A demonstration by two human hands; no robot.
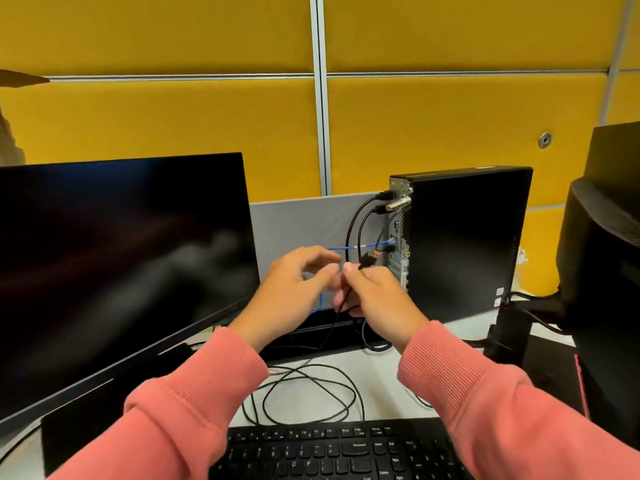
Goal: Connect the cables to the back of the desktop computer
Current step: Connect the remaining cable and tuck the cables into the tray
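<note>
- The right hand (375, 294) pinches a black USB cable (370, 260) just beside the rear panel of the desktop computer (464, 244).
- The left hand (294, 289) hovers close by, fingers loosely curled, holding nothing.
- 3 cables already sit in the panel; she should orient the plug flat, pick a free port, then push straight in.

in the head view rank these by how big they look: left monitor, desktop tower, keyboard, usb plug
1. left monitor, though it sits nearer the camera
2. desktop tower
3. keyboard, cut off by the frame edge, so unsure against the tower
4. usb plug, held in the right hand
</note>
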